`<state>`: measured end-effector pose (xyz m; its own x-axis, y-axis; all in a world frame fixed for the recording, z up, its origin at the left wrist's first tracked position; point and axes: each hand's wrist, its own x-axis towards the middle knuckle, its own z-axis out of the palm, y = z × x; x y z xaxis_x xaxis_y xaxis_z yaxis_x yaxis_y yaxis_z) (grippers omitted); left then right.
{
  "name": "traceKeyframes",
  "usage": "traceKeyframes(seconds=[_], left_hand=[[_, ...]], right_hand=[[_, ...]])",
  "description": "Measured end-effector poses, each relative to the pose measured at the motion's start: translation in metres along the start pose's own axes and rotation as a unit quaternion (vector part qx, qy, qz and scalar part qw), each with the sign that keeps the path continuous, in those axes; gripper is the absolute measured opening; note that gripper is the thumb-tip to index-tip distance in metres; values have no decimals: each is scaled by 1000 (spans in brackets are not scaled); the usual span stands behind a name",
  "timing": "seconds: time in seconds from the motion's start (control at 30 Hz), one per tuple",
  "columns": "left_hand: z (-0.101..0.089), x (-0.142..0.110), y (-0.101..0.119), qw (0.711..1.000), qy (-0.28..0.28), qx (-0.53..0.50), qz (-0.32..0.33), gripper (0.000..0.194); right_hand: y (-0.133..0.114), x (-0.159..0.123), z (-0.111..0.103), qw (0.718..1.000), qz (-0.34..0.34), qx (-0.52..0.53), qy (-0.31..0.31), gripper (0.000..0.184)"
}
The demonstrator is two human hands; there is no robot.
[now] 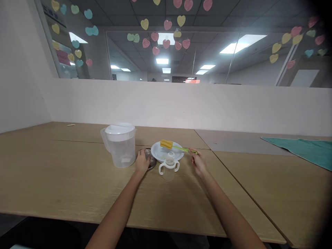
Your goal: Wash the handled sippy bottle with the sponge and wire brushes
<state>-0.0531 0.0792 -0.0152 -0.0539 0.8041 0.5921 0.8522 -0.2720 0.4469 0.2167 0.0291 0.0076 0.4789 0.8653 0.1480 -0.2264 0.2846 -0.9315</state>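
My right hand (198, 162) is closed round the thin green handle of a bottle brush (166, 144), whose yellow sponge head points left above the white plate (155, 152). Just in front of the plate, a clear baby bottle (169, 171) stands open at the top, with a white two-handled ring round its neck. A small white piece (171, 155) lies on the plate's near side, behind the bottle. To the left, my left hand (142, 161) grips a small round bowl (153, 164), greyish and shiny with a dark rim; the fingers partly cover it.
A clear plastic pitcher (121, 152) with a white lid stands left of my left hand. Far right lies a teal cloth (306, 148). The wooden table (77, 183) has seams between its panels, and a white wall (124, 103) rises behind it.
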Motion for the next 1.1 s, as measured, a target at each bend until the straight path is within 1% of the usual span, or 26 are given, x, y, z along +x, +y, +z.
traceKeyframes(seconds=[0.17, 0.27, 0.33, 0.4, 0.43, 0.5, 0.57, 0.63, 0.73, 0.87, 1.0, 1.1], left_hand=[[-6, 0, 5, 999, 25, -13, 22, 24], [-13, -1, 12, 998, 36, -22, 53, 25], [-16, -3, 19, 995, 32, -27, 94, 27], [-17, -6, 26, 988, 10, -31, 150, 28], [-16, -8, 29, 984, -7, -32, 178, 28], [-15, -12, 34, 975, -48, -28, 217, 31], [-13, -15, 37, 969, -83, -21, 233, 34], [-12, -17, 39, 965, -105, -14, 238, 36], [-12, -17, 40, 965, -116, -4, 234, 36], [-10, -16, 40, 970, -108, 9, 218, 34], [-6, -17, 40, 974, -100, -5, 203, 33], [-6, -18, 40, 977, -89, -28, 194, 33]], right_hand=[[0, 1, 0, 997, -50, -48, 26, 42], [0, 0, 1, 991, -105, -82, 26, 41], [-1, -1, 3, 983, -147, -108, 10, 38], [-2, -4, 4, 978, -168, -121, -13, 37], [-2, -5, 5, 979, -165, -119, -25, 36], [-4, -7, 7, 984, -141, -105, -39, 35], [-5, -8, 8, 989, -114, -90, -38, 34], [-5, -8, 8, 991, -100, -83, -33, 33], [-3, -7, 7, 991, -96, -82, -34, 31], [-1, -7, 7, 990, -107, -84, -46, 31], [-2, -7, 6, 989, -104, -89, -51, 34], [-3, -7, 5, 992, -95, -79, -33, 38]])
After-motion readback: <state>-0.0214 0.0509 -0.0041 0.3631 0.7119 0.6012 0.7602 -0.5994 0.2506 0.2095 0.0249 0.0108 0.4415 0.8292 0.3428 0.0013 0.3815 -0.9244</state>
